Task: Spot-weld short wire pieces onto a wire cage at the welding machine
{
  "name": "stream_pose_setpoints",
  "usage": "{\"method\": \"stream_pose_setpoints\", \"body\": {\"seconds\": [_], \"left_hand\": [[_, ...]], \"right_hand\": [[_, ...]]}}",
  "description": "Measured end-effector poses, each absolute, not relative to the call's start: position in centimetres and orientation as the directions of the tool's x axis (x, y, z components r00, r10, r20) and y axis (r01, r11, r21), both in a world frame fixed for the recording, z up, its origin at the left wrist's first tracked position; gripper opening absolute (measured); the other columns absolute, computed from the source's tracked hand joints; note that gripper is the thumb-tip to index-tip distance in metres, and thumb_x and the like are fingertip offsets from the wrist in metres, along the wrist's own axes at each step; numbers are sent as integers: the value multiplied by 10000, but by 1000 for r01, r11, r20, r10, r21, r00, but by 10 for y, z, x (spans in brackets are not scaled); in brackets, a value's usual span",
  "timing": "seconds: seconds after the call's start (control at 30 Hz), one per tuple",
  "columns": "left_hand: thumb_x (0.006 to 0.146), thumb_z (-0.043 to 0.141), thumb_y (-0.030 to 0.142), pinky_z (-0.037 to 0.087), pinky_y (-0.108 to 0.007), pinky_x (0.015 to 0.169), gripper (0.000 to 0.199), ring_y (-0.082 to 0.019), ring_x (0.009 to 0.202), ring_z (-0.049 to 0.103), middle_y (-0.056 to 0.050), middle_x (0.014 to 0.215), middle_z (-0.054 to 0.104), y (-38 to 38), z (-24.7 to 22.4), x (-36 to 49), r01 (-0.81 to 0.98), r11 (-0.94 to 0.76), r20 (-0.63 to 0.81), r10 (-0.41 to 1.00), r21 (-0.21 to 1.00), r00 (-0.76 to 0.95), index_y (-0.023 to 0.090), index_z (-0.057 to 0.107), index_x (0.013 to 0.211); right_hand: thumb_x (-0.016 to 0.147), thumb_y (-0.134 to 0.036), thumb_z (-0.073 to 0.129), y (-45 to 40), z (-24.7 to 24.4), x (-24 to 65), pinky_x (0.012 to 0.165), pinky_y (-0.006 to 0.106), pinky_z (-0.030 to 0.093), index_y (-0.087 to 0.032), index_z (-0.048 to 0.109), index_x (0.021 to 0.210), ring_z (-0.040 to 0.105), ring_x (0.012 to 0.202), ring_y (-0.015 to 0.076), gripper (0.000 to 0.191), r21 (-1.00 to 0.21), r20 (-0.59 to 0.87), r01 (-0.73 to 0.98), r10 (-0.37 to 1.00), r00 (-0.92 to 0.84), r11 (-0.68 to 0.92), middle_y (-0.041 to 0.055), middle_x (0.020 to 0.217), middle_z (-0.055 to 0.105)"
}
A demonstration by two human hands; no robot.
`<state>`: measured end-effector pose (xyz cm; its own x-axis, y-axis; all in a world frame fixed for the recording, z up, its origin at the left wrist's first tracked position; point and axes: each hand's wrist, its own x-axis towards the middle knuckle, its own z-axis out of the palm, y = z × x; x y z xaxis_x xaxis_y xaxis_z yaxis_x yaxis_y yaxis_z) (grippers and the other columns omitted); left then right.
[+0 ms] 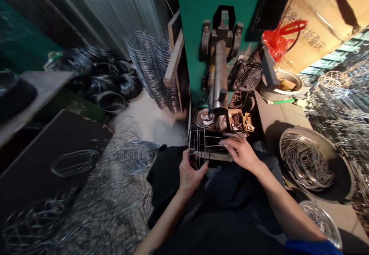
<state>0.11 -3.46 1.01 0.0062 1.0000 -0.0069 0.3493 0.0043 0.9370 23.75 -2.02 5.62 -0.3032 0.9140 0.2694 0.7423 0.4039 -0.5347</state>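
Over my lap is a small wire rack (198, 139) of thin metal rods, held up close to the green machine. My left hand (190, 172) grips its lower left part, with thumb and fingers closed on the wires. On the other side, my right hand (238, 149) is at the rack's right end, fingers bent around thin wire ends; exactly what they pinch is partly hidden. Just beyond the rack, a thick metal cylinder arm (220, 78) of the machine points toward me.
A round pan of bent wire pieces (305, 162) stands at right, with a clear bowl of small parts (319, 218) nearer me. Stacked wire rings (150, 66) lean left of the green machine (196, 28). Loose wire (115, 201) covers the floor at left. A red plastic bag (275, 43) hangs behind.
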Motion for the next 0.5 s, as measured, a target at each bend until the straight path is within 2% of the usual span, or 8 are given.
{"method": "stream_pose_setpoints", "body": {"seconds": [0.13, 0.3, 0.5], "left_hand": [[719, 780, 399, 512, -254, 664, 530, -142, 698, 608, 11, 860, 620, -30, 8, -1, 343, 22, -21, 1000, 939, -7, 218, 499, 1130], [725, 775, 380, 517, -263, 687, 509, -152, 728, 620, 9, 864, 620, -26, 11, -4, 349, 39, -23, 999, 936, -48, 220, 501, 1123], [743, 773, 402, 520, -258, 699, 515, -146, 747, 615, 2, 899, 629, -23, 14, -5, 287, 32, -13, 998, 957, -68, 217, 498, 1137]], "right_hand": [[1013, -289, 556, -16, 51, 238, 1043, 493, 346, -243, 675, 1151, 595, 1208, 270, 188, -479, 304, 778, 909, -287, 406, 61, 1119, 729], [1030, -206, 508, -13, 48, 233, 1095, 521, 214, -257, 637, 1240, 594, 1213, 261, 251, -357, 403, 822, 867, -294, 445, 44, 1126, 734], [1028, -214, 532, -7, 59, 226, 1050, 453, 234, -264, 678, 1141, 615, 1179, 233, 191, -398, 470, 788, 842, -265, 470, 19, 1056, 752]]}}
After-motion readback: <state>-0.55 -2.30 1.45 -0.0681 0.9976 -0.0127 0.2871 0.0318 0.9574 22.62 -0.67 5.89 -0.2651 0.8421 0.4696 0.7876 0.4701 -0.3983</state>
